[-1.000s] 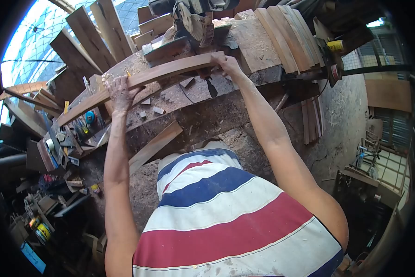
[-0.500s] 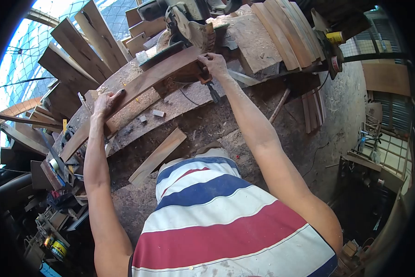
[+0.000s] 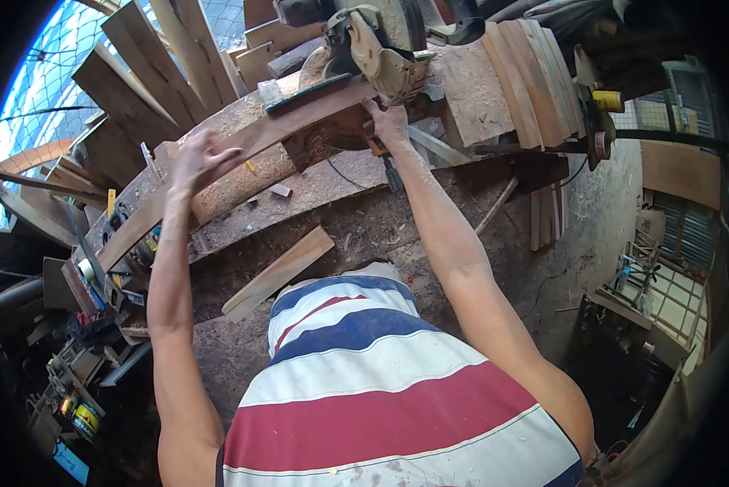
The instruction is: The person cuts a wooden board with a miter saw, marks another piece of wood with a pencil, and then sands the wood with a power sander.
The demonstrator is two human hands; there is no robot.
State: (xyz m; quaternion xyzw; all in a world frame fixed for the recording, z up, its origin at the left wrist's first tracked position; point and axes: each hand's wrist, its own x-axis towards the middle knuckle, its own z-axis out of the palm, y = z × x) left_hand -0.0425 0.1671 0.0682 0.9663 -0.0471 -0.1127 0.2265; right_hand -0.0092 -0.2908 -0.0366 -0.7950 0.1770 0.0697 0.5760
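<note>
A long wooden board [image 3: 299, 123] lies diagonally across the bench, its right end at the power saw [image 3: 381, 61]. My right hand [image 3: 389, 123] grips that end close below the saw, thumb and fingers on the wood. Over the middle of the board is my left hand [image 3: 200, 165], its fingers apart and slightly blurred; nothing is in it. Behind the board runs a dark fence strip [image 3: 312, 93] dusted with sawdust.
Several planks [image 3: 141, 61] lean at the back left. More boards [image 3: 527, 81] stand side by side on the right. A small wood offcut [image 3: 281, 191] rests on the bench [image 3: 243, 211] and a loose plank [image 3: 279, 273] lies below it. A yellow can [image 3: 606, 101] sits far right.
My left hand has come off the board and its fingers have spread. My right hand stays at the board's right end. The whole view has shifted slightly.
</note>
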